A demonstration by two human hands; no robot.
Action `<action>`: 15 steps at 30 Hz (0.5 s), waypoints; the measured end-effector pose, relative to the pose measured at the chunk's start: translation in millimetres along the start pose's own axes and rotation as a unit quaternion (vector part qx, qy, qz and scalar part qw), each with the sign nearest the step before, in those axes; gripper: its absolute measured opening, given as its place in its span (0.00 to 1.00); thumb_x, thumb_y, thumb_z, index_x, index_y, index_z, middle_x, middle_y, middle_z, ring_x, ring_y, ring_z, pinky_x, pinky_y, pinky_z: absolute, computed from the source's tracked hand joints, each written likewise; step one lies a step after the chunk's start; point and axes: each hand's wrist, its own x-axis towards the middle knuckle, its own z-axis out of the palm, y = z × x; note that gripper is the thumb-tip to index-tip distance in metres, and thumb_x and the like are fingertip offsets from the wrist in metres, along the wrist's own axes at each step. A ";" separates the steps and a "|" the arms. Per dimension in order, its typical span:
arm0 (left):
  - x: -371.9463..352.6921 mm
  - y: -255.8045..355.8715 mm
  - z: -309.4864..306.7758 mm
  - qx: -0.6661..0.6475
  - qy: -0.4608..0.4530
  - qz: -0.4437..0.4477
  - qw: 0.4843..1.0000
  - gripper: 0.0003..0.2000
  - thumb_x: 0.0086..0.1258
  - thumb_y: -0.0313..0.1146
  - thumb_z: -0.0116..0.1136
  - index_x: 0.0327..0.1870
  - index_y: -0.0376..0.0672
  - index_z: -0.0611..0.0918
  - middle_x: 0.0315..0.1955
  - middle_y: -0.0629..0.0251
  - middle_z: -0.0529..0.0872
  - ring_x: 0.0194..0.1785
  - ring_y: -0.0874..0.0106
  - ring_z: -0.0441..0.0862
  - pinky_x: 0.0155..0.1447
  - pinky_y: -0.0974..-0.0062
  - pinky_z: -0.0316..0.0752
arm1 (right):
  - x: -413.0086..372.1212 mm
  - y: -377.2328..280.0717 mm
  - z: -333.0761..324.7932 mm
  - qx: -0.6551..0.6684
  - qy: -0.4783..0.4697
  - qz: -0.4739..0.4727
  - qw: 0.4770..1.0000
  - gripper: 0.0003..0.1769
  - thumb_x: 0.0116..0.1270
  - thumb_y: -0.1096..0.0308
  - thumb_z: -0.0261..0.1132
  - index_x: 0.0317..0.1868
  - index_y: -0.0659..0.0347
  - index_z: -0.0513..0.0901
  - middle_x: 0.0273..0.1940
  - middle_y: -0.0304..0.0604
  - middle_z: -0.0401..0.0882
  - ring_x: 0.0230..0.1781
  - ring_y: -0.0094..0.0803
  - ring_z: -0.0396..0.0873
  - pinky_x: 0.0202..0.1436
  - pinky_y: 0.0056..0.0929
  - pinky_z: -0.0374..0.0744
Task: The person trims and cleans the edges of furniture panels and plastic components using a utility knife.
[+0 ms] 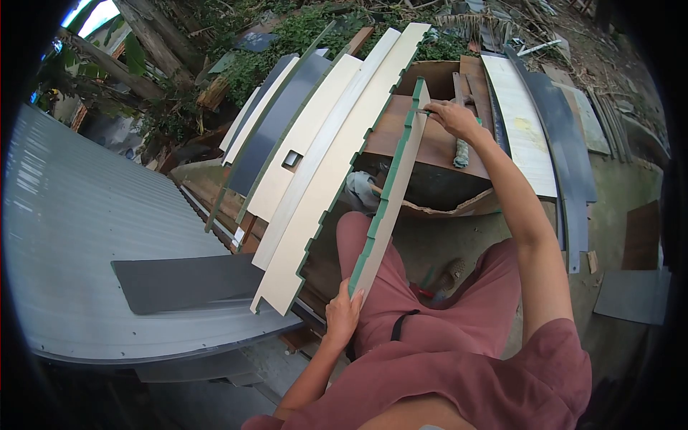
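A long, narrow board (395, 193) with a notched green edge slants up from my lap, its plain face toward the right. My left hand (344, 314) is closed around its lower end. Near the upper end, my right hand (453, 118) is closed in a pinch against the board's face. A small, thin thing seems to show at its fingertips, too small to name. Just left of the held board lies a wider cream board (337, 186) with a similar green notched edge.
More long panels (297, 129) lean in a row at the left, beside a grey corrugated sheet (100, 215) bearing a dark panel (193, 283). Ahead stands a brown box (448, 208) with a rolled cloth (461, 153) on top. White and grey boards (519, 115) stand at the right.
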 end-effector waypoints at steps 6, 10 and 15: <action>1.8 -0.3 0.3 -0.006 0.006 0.005 1.000 0.18 0.70 0.39 0.52 0.55 0.38 0.72 0.33 0.42 0.83 0.39 0.44 0.81 0.41 0.54 0.74 | 5.0 -8.5 -7.4 -0.129 0.027 0.032 0.991 0.14 0.68 0.58 0.56 0.53 0.43 0.76 0.43 0.44 0.78 0.43 0.43 0.79 0.43 0.41 0.78; 1.9 -1.3 -0.2 -0.018 0.006 0.020 1.000 0.18 0.70 0.38 0.51 0.56 0.39 0.70 0.32 0.38 0.82 0.38 0.41 0.80 0.41 0.50 0.73 | 5.4 -9.9 -3.0 -0.212 0.089 0.013 0.973 0.13 0.65 0.61 0.58 0.51 0.41 0.77 0.40 0.40 0.75 0.41 0.37 0.77 0.40 0.35 0.74; 0.9 -2.2 -0.8 -0.008 0.002 0.010 1.000 0.18 0.70 0.39 0.51 0.55 0.38 0.71 0.33 0.40 0.83 0.39 0.42 0.80 0.42 0.52 0.73 | -6.3 -17.5 10.2 -0.251 0.184 -0.003 0.950 0.14 0.62 0.63 0.60 0.49 0.41 0.76 0.39 0.37 0.74 0.38 0.34 0.75 0.40 0.33 0.72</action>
